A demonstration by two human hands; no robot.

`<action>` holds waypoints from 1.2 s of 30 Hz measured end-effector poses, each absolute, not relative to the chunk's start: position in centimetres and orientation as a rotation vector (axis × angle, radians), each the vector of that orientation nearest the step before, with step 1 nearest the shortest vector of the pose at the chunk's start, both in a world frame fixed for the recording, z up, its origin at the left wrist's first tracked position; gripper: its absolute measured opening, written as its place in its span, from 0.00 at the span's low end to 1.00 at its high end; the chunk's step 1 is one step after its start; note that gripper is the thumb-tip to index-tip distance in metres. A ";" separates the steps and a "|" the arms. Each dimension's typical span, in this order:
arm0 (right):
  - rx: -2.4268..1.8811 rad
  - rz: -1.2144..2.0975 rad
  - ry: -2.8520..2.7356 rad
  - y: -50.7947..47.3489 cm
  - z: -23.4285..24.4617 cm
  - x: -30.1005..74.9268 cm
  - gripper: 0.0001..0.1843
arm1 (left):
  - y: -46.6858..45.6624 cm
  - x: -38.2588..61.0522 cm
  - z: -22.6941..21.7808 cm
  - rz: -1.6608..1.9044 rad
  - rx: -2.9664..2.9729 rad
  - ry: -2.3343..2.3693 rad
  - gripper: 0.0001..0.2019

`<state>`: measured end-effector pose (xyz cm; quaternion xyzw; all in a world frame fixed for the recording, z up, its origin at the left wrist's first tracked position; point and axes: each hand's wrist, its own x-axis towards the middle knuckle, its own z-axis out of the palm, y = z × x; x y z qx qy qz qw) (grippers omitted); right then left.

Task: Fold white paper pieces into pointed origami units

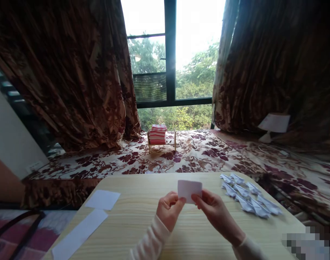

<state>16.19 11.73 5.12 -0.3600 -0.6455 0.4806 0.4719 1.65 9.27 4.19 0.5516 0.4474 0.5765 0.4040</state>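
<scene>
A small white rectangle of paper point(190, 189) is held up over the table, facing me. My left hand point(170, 209) pinches its lower left corner between thumb and fingers. On its lower right side, my right hand point(212, 206) grips it the same way. Several folded white paper pieces point(248, 195) lie in a cluster to the right of my right hand. Off to the left rest a flat sheet of white paper point(103, 199) and a longer white paper strip point(79, 234).
The light wooden table point(132, 224) stands before a window ledge with a floral cloth point(197, 155). On the ledge are a small rack point(170, 142) with folded striped cloths point(157, 134) and a white lamp point(274, 122). Patterned curtains point(81, 83) flank the window.
</scene>
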 end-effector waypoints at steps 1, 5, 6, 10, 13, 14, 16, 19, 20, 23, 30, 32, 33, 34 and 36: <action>-0.850 1.182 -1.592 11.6 4.6 16.1 0.18 | 9.0 1.2 4.0 1.404 1.410 1.104 0.13; -0.745 1.143 -1.718 10.7 2.4 15.4 0.15 | 7.7 -0.4 2.9 1.296 1.401 1.088 0.15; -0.756 1.114 -1.762 10.5 1.9 15.2 0.15 | 7.4 -0.7 2.5 1.279 1.397 1.098 0.16; -0.874 1.055 -1.812 10.1 0.9 15.1 0.15 | 6.3 -1.4 1.2 1.096 1.370 1.109 0.19; -0.882 1.136 -1.780 9.9 0.7 15.2 0.13 | 5.9 -1.4 0.8 1.063 1.275 1.150 0.21; -0.874 1.161 -1.775 9.8 0.6 15.2 0.13 | 5.8 -1.3 0.7 1.095 1.219 1.151 0.22; -0.859 1.205 -1.755 9.6 0.4 15.0 0.11 | 5.7 -0.9 0.8 1.175 1.098 1.122 0.22; -0.845 1.213 -1.676 9.5 0.1 14.7 0.15 | 5.7 -0.4 0.7 1.226 0.957 1.125 0.22; -0.844 1.187 -1.649 9.5 0.0 14.6 0.18 | 5.7 -0.4 0.6 1.228 0.923 1.151 0.23; -0.859 1.072 -1.607 9.6 -0.2 14.6 0.14 | 5.7 -0.4 0.3 1.245 0.880 1.227 0.25; -0.905 0.923 -1.639 9.6 -0.7 14.8 0.11 | 5.9 -0.5 0.3 1.267 0.918 1.232 0.24; -0.900 0.874 -1.679 9.7 -0.7 14.9 0.10 | 5.9 -0.4 0.3 1.267 0.918 1.237 0.24; -0.894 0.844 -1.699 9.7 -0.6 15.0 0.10 | 5.9 -0.4 0.3 1.264 0.918 1.240 0.24; -0.885 0.812 -1.716 9.7 -0.6 15.0 0.10 | 5.9 -0.4 0.2 1.260 0.919 1.242 0.24; -0.866 0.759 -1.741 9.7 -0.4 15.0 0.10 | 5.9 -0.4 0.1 1.252 0.917 1.250 0.24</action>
